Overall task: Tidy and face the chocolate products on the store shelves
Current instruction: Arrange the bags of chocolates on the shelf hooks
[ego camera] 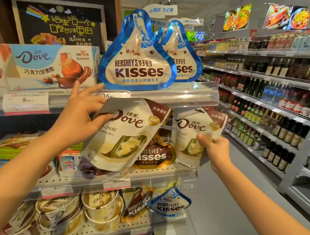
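**K:** Cream foil pouches, both Dove, middle shelf. Left hand (82,115) pinches the left Dove pouch (123,135) at its upper-left corner, thumb on the front over the logo, other fingers spread loose above. Right hand (211,148) grips the right Dove pouch (196,133) at its lower right edge, fingers curled round it.

**M:** Left one's tilted, top leaning left. Bottom edge looks near the middle shelf (163,172) lip.

**K:** Yes. I'd rotate it upright from the corner, then seat the base flat behind the lip. Right pouch is already close to square (logo faces out), so just nudge it level with its neighbour. Light grip, foil creases easily.

**M:** Brown Kisses bag (154,153) sits between and behind them. Leave a gap or it gets buried.

**K:** Agreed. Can't see much of it, pouches cover its sides. Can't tell if either pouch base actually touches the shelf, or if more stock stands behind.

**M:** Price tags?

**K:** Price tag (114,94) above reads 16, rest blurred. Blue Kisses bags (136,65) up top look faced.
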Demonstrator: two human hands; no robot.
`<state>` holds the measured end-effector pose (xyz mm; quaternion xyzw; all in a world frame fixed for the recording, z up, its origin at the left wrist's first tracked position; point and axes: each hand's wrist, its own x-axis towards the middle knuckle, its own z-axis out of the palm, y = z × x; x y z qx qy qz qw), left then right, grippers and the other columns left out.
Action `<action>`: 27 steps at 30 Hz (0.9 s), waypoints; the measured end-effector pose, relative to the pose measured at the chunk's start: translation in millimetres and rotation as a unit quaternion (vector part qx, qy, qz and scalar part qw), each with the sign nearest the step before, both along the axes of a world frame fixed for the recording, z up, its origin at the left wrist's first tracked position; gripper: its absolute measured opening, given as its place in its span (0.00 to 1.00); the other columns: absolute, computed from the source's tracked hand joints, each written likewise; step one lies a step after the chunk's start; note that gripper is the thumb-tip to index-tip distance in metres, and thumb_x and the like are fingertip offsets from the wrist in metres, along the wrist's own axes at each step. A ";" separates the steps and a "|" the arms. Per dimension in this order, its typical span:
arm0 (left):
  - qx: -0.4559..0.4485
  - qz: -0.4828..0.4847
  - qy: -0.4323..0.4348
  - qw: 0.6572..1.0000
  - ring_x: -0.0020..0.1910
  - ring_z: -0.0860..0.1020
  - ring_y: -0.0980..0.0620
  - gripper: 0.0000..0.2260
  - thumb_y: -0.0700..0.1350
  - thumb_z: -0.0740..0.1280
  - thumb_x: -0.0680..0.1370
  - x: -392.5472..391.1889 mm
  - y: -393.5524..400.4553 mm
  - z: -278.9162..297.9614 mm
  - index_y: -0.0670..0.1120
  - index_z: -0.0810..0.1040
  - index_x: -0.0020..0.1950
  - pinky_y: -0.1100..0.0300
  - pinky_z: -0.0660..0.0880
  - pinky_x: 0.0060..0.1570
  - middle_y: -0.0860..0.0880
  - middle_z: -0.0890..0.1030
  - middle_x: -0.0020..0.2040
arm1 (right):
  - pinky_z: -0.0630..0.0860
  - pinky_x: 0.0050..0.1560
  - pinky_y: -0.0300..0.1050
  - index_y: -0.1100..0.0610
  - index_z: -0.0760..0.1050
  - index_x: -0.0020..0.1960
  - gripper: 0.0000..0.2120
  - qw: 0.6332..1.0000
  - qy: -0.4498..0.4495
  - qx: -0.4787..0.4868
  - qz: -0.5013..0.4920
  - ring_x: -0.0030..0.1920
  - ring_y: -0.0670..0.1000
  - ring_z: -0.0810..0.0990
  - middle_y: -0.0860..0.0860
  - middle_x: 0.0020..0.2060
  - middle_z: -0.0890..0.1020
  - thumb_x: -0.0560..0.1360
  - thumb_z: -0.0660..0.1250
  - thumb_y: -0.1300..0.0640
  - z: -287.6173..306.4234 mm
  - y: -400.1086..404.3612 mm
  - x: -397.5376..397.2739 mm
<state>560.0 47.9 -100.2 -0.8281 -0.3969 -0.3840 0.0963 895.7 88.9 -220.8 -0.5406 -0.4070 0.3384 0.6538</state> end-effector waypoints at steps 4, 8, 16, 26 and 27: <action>0.044 -0.031 -0.009 0.999 0.52 0.74 0.55 0.10 0.48 0.66 0.72 10.9 -9.9 -25.8 0.44 0.84 0.44 0.57 0.69 0.60 0.57 0.79 0.48 | 0.79 0.30 0.36 0.56 0.78 0.39 0.06 1.000 -0.008 0.016 0.017 0.30 0.41 0.82 0.50 0.36 0.82 0.72 0.70 0.65 6.4 -28.1 -1.2; -0.067 -0.031 -0.075 0.994 0.46 0.76 0.63 0.01 0.41 0.72 0.72 24.6 -20.3 -54.8 0.44 0.83 0.43 0.72 0.72 0.46 0.55 0.80 0.45 | 0.78 0.29 0.36 0.58 0.80 0.41 0.03 0.999 -0.018 0.003 0.043 0.31 0.43 0.83 0.51 0.35 0.84 0.71 0.71 0.65 2.1 -56.5 -5.5; -0.361 -0.148 -0.208 0.897 0.58 0.77 0.59 0.09 0.44 0.70 0.71 50.5 -24.8 -106.8 0.57 0.84 0.47 0.62 0.75 0.56 0.58 0.81 0.56 | 0.81 0.36 0.43 0.61 0.82 0.43 0.05 0.983 -0.056 -0.017 0.176 0.40 0.49 0.85 0.51 0.38 0.86 0.70 0.69 0.69 -17.3 -80.4 -28.5; -0.457 -0.123 -0.293 0.831 0.46 0.82 0.61 0.10 0.31 0.68 0.72 68.7 -22.1 -171.7 0.44 0.81 0.47 0.70 0.76 0.44 0.58 0.84 0.41 | 0.80 0.50 0.51 0.63 0.80 0.53 0.09 0.912 -0.055 -0.035 0.406 0.50 0.58 0.83 0.60 0.50 0.83 0.74 0.67 0.61 -74.8 -69.2 -42.0; -0.451 -0.117 -0.304 0.831 0.46 0.81 0.62 0.10 0.32 0.69 0.71 67.6 -23.4 -175.0 0.44 0.81 0.47 0.70 0.75 0.44 0.59 0.84 0.42 | 0.80 0.50 0.50 0.60 0.80 0.53 0.09 0.903 -0.050 -0.045 0.424 0.51 0.57 0.82 0.59 0.50 0.83 0.74 0.67 0.60 -78.7 -67.9 -40.7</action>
